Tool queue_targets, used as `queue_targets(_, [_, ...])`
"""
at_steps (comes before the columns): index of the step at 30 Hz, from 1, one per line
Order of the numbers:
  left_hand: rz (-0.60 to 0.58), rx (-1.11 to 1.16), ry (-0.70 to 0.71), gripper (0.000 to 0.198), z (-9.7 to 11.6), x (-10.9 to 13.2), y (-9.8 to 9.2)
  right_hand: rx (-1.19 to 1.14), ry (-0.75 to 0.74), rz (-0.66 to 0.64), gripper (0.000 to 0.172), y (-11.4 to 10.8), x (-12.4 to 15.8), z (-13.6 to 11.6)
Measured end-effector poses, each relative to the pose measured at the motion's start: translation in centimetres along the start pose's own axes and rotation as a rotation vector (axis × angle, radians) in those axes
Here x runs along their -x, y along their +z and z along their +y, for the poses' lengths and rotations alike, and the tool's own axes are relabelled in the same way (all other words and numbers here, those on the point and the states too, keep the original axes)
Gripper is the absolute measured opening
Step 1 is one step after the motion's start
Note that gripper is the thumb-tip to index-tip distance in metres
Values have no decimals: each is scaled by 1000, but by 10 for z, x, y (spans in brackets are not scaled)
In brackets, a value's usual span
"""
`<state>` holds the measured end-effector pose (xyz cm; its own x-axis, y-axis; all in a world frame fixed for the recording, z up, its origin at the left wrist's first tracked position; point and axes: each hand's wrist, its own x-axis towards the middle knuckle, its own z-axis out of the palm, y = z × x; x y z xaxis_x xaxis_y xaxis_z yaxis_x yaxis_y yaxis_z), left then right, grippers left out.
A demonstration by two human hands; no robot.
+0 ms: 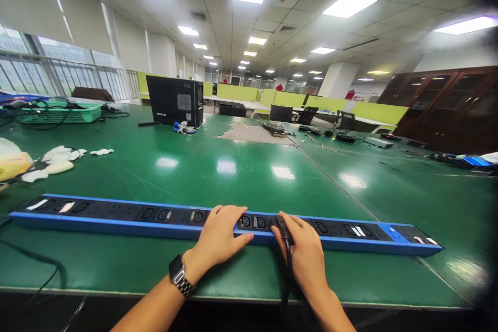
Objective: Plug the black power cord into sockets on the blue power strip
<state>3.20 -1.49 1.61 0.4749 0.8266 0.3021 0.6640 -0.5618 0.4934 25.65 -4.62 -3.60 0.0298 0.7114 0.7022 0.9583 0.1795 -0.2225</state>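
A long blue and black power strip [116, 215] with several sockets lies across the green table [233, 166] near its front edge. My left hand [220, 236], with a watch on its wrist, rests flat on the strip with the fingers stretched out. My right hand [305, 254] is closed around a black plug [283, 227] that sits at a socket in the middle of the strip. The plug's black cable [288, 270] runs back under my palm toward the table edge.
A black computer case [177, 99] stands at the back. A green basket of cables [58, 112] and white gloves [58, 158] lie at the left. Small parts and tools [278, 128] sit farther back, dark cabinets [447, 104] on the right. Black cables [35, 264] trail at front left.
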Motion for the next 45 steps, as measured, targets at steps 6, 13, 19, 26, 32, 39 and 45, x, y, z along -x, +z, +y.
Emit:
queue_targets(6, [-11,96,105,51,20,-20,20,115,-74,8,75,13,21,3])
queue_targets(13, [-2,29,153,35,50,-45,48,118,-48,-20,79,20,28,12])
queue_targets(19, [84,60,181,31,52,-43,56,98,-57,-8,77,20,27,12])
queue_targets(26, [405,379,123,26,59,-61,13,105,-13,-6,84,16,22,4])
queue_targets(32, [334,370,-85,30,-9,-24,-29,153,10,-34,85,15,22,1])
queue_targets(39, [159,120,-104,31,-35,8,-21,187,20,-18,83,18,24,-3])
queue_targets(45, [104,7,2,24,-18,3,-15,136,38,-35,82,17,25,-28])
